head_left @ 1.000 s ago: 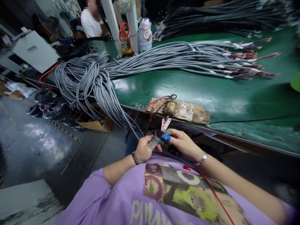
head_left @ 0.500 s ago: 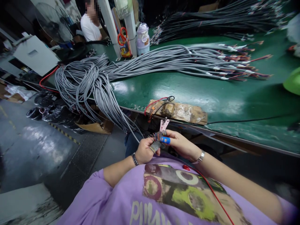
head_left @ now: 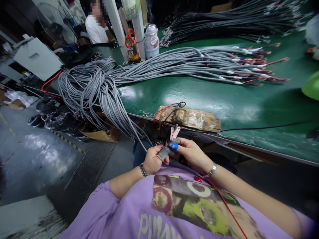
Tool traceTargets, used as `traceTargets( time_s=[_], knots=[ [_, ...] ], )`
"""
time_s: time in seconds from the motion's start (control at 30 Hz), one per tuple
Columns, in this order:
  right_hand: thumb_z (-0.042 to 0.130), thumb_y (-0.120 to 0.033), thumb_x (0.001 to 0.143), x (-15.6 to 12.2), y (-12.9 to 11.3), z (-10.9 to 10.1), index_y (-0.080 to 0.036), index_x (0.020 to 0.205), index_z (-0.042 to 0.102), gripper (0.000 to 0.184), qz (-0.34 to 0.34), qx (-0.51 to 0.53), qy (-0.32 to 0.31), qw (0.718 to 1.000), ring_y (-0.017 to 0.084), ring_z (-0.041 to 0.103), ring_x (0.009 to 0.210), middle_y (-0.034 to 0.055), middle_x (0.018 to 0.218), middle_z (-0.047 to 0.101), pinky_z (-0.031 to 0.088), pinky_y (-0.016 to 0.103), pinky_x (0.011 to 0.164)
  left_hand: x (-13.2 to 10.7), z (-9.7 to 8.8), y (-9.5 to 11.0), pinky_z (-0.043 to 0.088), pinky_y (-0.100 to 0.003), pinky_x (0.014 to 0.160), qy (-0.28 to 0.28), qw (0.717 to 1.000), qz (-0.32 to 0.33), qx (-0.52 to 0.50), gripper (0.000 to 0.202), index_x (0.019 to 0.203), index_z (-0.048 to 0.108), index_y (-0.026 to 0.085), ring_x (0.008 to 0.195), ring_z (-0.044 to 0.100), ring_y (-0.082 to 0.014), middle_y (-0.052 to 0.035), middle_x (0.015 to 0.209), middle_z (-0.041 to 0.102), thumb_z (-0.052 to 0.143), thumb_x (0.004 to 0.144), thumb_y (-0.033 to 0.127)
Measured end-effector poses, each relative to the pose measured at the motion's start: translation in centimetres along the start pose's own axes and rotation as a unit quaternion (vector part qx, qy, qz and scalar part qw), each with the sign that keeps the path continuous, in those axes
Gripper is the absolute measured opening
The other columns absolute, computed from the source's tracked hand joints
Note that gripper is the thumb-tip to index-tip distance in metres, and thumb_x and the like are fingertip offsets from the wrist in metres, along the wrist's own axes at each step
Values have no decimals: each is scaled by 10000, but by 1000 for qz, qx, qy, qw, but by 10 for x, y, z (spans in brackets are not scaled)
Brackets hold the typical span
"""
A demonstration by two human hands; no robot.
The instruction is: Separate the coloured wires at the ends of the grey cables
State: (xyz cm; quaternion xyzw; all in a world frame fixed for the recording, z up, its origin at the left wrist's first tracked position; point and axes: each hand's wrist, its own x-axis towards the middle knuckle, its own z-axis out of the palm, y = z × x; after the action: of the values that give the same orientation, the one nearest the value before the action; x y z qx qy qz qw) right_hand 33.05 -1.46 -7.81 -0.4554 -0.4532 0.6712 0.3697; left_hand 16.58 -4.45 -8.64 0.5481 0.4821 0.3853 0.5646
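Just below the bench edge, in front of my purple shirt, my left hand is closed round the end of a grey cable, its thumb in a grey finger cot. Thin coloured wires fan out of that cable end. My right hand pinches at those wires, its forefinger tip in a blue cot. A pink clip hangs just above the two hands. The cable runs up and left into the big grey bundle.
A green bench carries long grey cables with stripped ends, black cables behind, a worn taped block with red and black leads, a lilac bottle. Another person sits at the far left. Grey floor and cardboard lie left.
Both hands stay together at the cable end; the right fingers have shifted slightly on the wires. The view has tilted a little.
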Motion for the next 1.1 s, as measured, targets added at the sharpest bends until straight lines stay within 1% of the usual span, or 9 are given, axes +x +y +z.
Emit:
traceTargets(
  time_s=[0.13, 0.27, 0.33, 0.4, 0.5, 0.57, 0.73, 0.9, 1.1],
  knots=[
    [808, -487, 628, 1, 5, -4, -165, 669, 598, 386, -4, 49, -26, 998, 92, 389, 548, -39, 583, 498, 334, 253, 552, 0, -2, 3, 453, -235, 584, -3, 1000, 22, 14, 562, 540, 593, 138, 522, 548, -107, -40, 531, 584, 539, 846, 606],
    [818, -418, 635, 7, 9, -15, -179, 673, 618, 314, 25, 187, -68, 980, 109, 453, 572, -17, 620, 540, 419, 269, 597, -1, -4, 5, 445, -238, 574, -13, 1000, 9, -22, 541, 599, 636, 123, 516, 543, -109, -41, 534, 587, 575, 823, 612],
    [799, -457, 655, 13, 9, -22, -194, 739, 656, 310, 61, 241, -60, 967, 128, 500, 597, 9, 688, 600, 466, 289, 625, 0, -4, 7, 432, -234, 550, -16, 998, -14, -59, 528, 686, 676, 111, 497, 534, -107, -34, 529, 584, 581, 820, 613],
    [749, -535, 702, 21, 6, -25, -200, 783, 680, 351, 89, 264, -58, 959, 141, 543, 627, 35, 752, 648, 491, 292, 639, 0, -2, 9, 420, -231, 531, -36, 994, -34, -96, 523, 747, 700, 102, 479, 521, -103, -28, 519, 577, 594, 812, 610],
    [677, -589, 767, 30, 0, -23, -191, 803, 695, 400, 96, 255, -70, 960, 146, 574, 652, 46, 755, 660, 495, 270, 631, 2, 2, 14, 409, -231, 511, -74, 986, -48, -140, 524, 758, 713, 90, 459, 508, -98, -25, 507, 566, 641, 774, 610],
    [657, -600, 785, 32, -4, -19, -193, 812, 696, 410, 84, 249, -68, 962, 147, 577, 661, 42, 747, 656, 493, 263, 621, 4, 6, 16, 403, -230, 499, -81, 983, -55, -155, 524, 756, 714, 86, 448, 504, -96, -21, 504, 560, 655, 763, 606],
    [630, -645, 782, 28, -8, -12, -199, 828, 692, 453, 64, 242, -65, 966, 143, 562, 654, 28, 729, 632, 482, 260, 613, 8, 10, 15, 389, -220, 478, -75, 980, -64, -174, 491, 753, 710, 81, 429, 495, -88, -17, 500, 561, 659, 775, 569],
    [692, -606, 750, 28, -6, -8, -195, 773, 673, 412, 52, 241, -31, 969, 143, 539, 630, 16, 690, 614, 459, 275, 616, 12, 11, 13, 371, -221, 442, -48, 978, -89, -184, 510, 706, 697, 88, 397, 468, -87, -9, 464, 538, 677, 721, 597],
    [755, -604, 680, 31, -2, -4, -201, 723, 668, 415, 31, 249, 3, 968, 156, 517, 625, 29, 677, 615, 449, 281, 596, 12, 11, 9, 373, -224, 437, -41, 975, -100, -195, 492, 720, 683, 97, 392, 463, -86, 0, 470, 540, 698, 695, 589]
  ],
)
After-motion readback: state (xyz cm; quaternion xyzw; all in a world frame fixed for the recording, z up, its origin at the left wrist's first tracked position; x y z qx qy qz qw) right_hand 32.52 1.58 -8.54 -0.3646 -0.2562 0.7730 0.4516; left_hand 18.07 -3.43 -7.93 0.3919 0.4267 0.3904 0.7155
